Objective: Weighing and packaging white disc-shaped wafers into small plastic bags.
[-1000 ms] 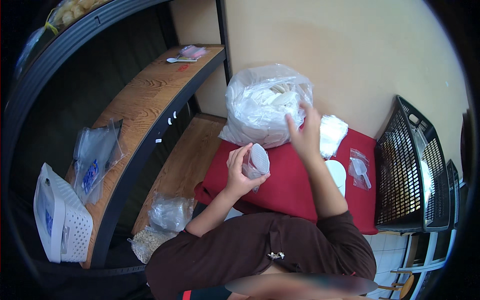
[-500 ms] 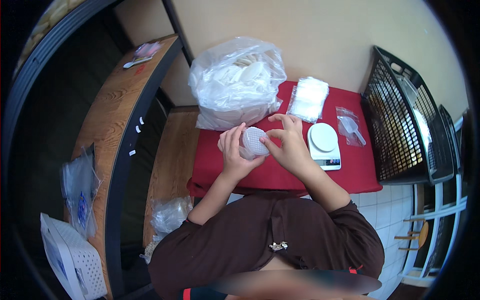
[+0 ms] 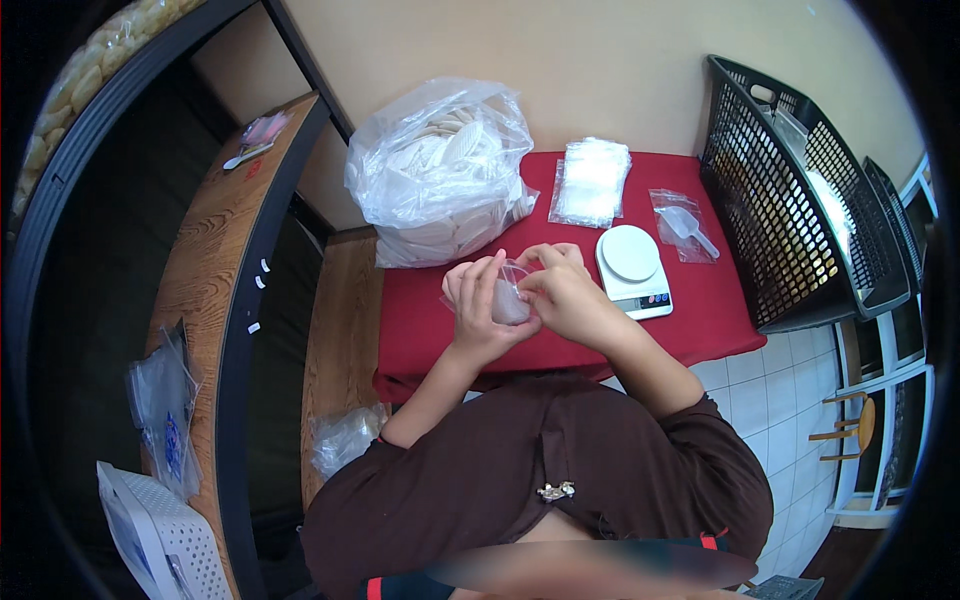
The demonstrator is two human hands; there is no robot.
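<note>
Left hand: the left hand (image 3: 484,316) is curled around a small clear bag (image 3: 510,288) and holds it up over the red cloth (image 3: 420,325).
Right hand: the right hand (image 3: 566,296) has its fingers bent in, with the tips at the near side of the bag's top. I cannot tell if they pinch it.
Small bag: it is between the two hands, with something white (image 3: 509,311) inside. The fingers hide part of it.
New: one second ago the right hand was up in the air, away from the small bag. Now it is right at it. The bumpy white round that showed in the bag's mouth does not show plainly now.
Meaning: it looks like both hands are busy with this one bag, so no hand is free.
Big bag: the big bag (image 3: 440,180) of white rounds is past the left hand, near it.
Scale: the white scale (image 3: 637,272) is just right of the right hand.
Flat bags: a pile of flat bags (image 3: 592,185) is past the right hand.
Scoop: the white scoop (image 3: 684,224) is farther right.
Basket: the black basket (image 3: 775,200) is well off to the right.
</note>
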